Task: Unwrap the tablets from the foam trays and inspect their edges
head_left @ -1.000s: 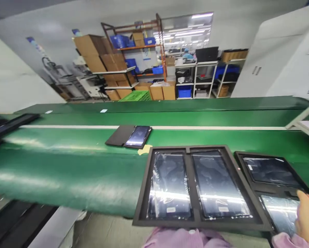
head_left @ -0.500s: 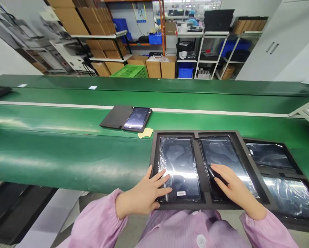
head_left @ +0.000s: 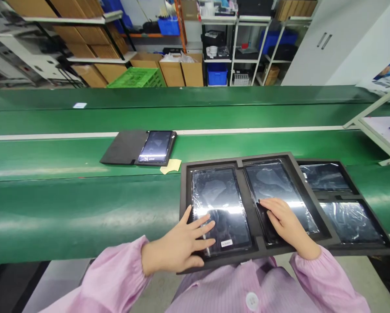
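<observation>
In front of me a black foam tray (head_left: 253, 217) holds two flat dark glass screens in clear film, side by side. My left hand (head_left: 183, 241) lies with fingers spread on the lower left of the left screen (head_left: 224, 191), which bears a small white label. On the right screen (head_left: 276, 178), my right hand (head_left: 286, 224) rests at its left edge, palm down, fingers together and stretched out. Neither hand is wrapped around anything. The tray's front edge is close against my body.
A second foam tray (head_left: 354, 196) with two film-covered screens lies partly under the first, at right. Farther back on the green belt (head_left: 84, 200) sits a smaller foam tray (head_left: 125, 148) with one screen, beside a yellow paper scrap (head_left: 171, 166). A white rack (head_left: 377, 139) stands at right.
The view has shifted, so the belt's contents appear farther left. The tray under my hands looks slightly turned, its right side raised in view. Both hands stay on the same screens.
</observation>
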The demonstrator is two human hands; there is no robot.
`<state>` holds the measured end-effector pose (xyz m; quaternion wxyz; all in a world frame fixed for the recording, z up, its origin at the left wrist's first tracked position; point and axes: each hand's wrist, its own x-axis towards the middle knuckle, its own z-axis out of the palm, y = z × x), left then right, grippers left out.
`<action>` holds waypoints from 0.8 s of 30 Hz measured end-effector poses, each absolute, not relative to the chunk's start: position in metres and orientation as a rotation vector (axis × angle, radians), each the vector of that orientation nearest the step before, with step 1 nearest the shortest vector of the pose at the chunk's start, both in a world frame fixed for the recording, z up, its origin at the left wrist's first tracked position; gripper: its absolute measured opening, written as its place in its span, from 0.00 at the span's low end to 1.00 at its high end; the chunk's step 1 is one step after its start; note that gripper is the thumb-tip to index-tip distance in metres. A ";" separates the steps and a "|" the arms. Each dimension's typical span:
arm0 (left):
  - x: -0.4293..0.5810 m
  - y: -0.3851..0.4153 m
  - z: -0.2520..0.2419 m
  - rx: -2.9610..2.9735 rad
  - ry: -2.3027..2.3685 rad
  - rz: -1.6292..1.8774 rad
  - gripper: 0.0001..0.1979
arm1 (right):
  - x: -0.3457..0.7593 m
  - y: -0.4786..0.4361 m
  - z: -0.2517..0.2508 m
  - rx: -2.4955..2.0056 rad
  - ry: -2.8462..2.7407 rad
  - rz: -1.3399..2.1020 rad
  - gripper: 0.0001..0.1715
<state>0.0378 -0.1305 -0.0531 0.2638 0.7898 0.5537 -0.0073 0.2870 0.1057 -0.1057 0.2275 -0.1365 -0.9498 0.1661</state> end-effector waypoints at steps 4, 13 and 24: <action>0.037 -0.127 -0.054 2.116 1.526 -0.011 0.31 | 0.286 0.107 -0.105 -0.386 -2.603 0.474 0.20; 0.036 -0.115 -0.046 2.067 1.464 -0.160 0.32 | 0.287 0.107 -0.106 -0.423 -2.581 0.505 0.20; 0.042 -0.123 -0.062 2.277 1.578 -0.085 0.30 | 0.284 0.104 -0.101 -0.490 -2.583 0.501 0.18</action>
